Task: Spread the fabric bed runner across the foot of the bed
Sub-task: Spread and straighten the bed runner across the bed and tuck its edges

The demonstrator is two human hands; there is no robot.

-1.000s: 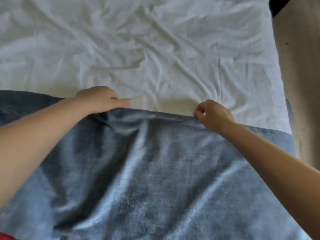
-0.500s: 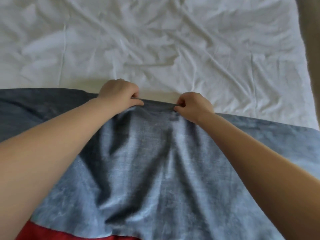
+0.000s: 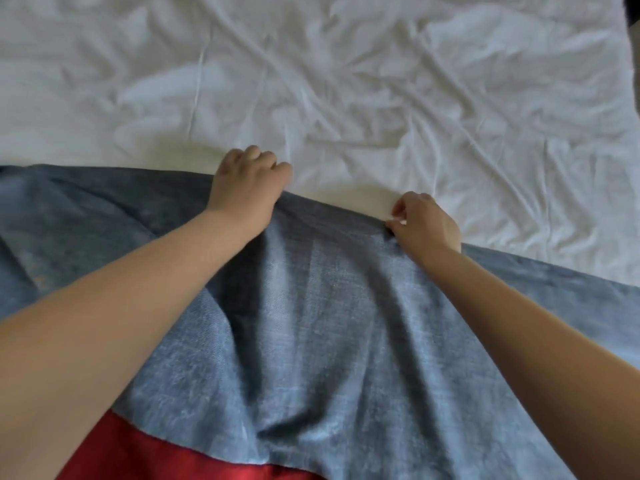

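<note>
A blue-grey fabric bed runner point(image 3: 332, 341) lies across the near part of the bed, over a wrinkled white sheet point(image 3: 346, 91). Its far edge runs from the left side down toward the right. My left hand point(image 3: 246, 183) is curled over that far edge near the middle, fingers closed on the cloth. My right hand point(image 3: 424, 221) pinches the same edge a little to the right, thumb against fingers. Between my arms the runner bunches into long folds that run toward me.
Red cloth point(image 3: 166, 455) shows below the runner's near edge at the bottom left. The white sheet's right edge point(image 3: 623, 98) drops off at the far right, with a dark patch point(image 3: 632, 8) in the top right corner.
My hands have moved apart along the runner's far edge, and the left hand has pushed farther onto the sheet. More red cloth shows at the bottom.
</note>
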